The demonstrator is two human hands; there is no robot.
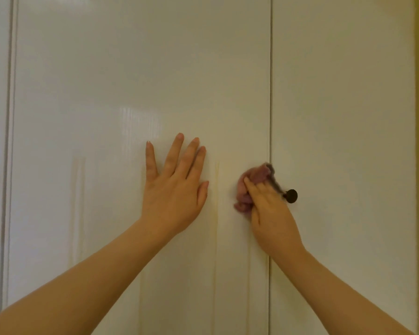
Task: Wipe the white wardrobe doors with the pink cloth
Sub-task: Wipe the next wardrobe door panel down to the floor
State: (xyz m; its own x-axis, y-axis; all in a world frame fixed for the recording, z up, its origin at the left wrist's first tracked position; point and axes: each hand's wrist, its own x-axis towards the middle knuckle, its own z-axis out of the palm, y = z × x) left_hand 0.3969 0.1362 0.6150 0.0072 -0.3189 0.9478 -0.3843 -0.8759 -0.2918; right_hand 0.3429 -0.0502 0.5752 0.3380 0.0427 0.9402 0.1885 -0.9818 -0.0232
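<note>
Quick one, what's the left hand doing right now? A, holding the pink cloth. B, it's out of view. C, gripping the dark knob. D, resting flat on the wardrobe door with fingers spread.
D: the left hand lies flat with fingers spread on the wardrobe door, while the right hand holds the pink cloth near the dark knob.

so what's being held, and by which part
The right hand grips the cloth by its lower right side; the left hand lies flat on the door, holding nothing.
</note>
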